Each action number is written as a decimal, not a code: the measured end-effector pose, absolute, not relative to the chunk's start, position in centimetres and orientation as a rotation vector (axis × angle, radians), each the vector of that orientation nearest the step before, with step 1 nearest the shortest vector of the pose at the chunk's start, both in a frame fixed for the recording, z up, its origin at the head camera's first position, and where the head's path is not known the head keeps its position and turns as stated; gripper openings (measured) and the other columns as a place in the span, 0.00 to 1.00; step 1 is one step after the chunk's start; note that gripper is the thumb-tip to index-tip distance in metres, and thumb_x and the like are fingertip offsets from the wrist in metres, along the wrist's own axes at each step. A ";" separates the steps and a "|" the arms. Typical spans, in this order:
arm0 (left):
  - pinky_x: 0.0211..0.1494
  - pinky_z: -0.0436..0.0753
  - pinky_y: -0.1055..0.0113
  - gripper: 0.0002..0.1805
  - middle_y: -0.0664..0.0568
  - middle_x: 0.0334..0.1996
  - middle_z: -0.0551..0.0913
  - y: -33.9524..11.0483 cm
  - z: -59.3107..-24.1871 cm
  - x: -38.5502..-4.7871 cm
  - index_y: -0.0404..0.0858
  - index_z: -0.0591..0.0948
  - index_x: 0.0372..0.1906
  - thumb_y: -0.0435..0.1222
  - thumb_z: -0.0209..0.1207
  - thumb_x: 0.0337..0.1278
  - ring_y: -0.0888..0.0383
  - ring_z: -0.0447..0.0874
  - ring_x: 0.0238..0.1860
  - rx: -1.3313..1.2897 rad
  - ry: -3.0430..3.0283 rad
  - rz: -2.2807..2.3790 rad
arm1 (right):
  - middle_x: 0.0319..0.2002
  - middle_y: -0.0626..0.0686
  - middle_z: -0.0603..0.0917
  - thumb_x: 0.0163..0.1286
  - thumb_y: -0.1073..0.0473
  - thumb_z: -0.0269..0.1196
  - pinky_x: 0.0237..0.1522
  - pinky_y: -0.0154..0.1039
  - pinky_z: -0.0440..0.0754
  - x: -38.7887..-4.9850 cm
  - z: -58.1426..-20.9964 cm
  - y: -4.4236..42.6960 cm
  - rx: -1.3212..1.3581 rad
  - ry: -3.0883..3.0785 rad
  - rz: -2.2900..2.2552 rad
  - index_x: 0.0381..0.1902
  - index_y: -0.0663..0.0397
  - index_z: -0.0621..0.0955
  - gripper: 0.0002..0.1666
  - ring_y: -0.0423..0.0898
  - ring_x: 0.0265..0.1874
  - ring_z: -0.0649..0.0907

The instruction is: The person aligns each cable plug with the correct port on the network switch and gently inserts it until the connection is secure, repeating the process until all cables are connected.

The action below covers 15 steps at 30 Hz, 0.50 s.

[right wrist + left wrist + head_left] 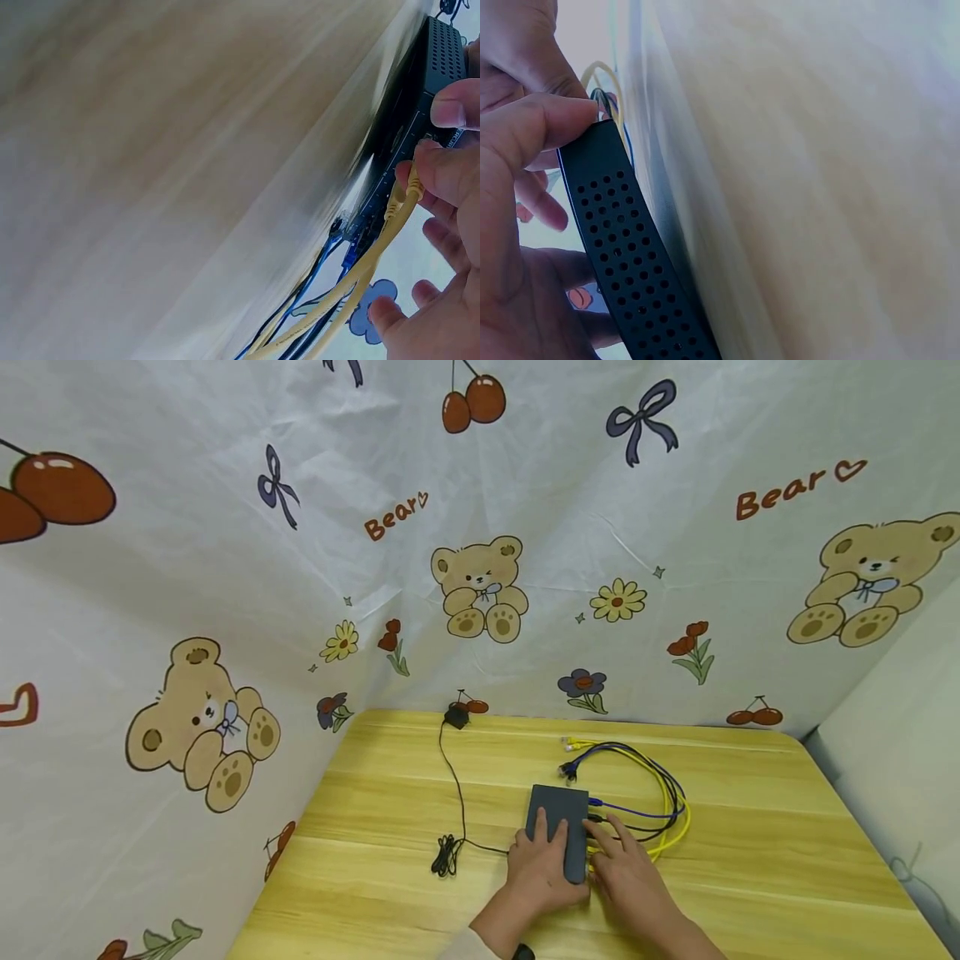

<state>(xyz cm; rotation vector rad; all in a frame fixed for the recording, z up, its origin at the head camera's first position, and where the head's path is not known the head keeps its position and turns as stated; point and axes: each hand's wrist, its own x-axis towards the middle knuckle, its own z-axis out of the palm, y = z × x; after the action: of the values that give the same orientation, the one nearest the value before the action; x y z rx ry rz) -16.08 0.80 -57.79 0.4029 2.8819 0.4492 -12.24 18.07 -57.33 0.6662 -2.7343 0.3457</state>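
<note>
A dark network switch [561,798] lies on the wooden table, its perforated side [626,240] facing the left wrist camera. My left hand [540,867] holds it, fingers spread over the top and thumb at the near corner. At its right side, my right hand [633,881] pinches the plug end of a yellow network cable [375,247] at a port near that corner. The port contact itself is partly hidden by fingertips. A second yellow plug [393,202] sits beside it. Further along the same side are a blue cable [633,812] and black cables [637,838].
Loose cable ends [570,768] lie behind the switch, and the cables loop out to the right. A thin black power cord [459,785] with a tied bundle [446,855] runs left of the switch to a black adapter [456,717]. A bear-print cloth [555,527] hangs behind the table.
</note>
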 end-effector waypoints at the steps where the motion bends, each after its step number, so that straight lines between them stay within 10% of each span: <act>1: 0.53 0.74 0.44 0.56 0.44 0.79 0.51 0.8 -57.8 -16.1 0.59 0.60 0.78 0.70 0.65 0.39 0.35 0.68 0.62 0.403 2.882 0.448 | 0.67 0.55 0.76 0.54 0.60 0.76 0.61 0.64 0.70 -12.3 -57.3 18.1 0.673 -2.734 0.347 0.32 0.54 0.89 0.07 0.66 0.71 0.64; 15: 0.49 0.76 0.45 0.55 0.43 0.78 0.55 1.1 -57.7 -15.9 0.61 0.65 0.75 0.67 0.70 0.35 0.34 0.71 0.59 0.409 2.909 0.417 | 0.66 0.53 0.77 0.57 0.64 0.72 0.65 0.62 0.68 -12.5 -57.4 17.6 0.740 -2.765 0.284 0.39 0.61 0.89 0.11 0.65 0.72 0.64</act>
<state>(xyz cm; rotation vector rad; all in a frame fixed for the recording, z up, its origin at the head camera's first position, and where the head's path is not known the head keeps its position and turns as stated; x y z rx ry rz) -15.95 1.12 -57.65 0.4085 2.9094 0.4166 -12.51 17.63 -57.37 0.7404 -2.7650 0.2837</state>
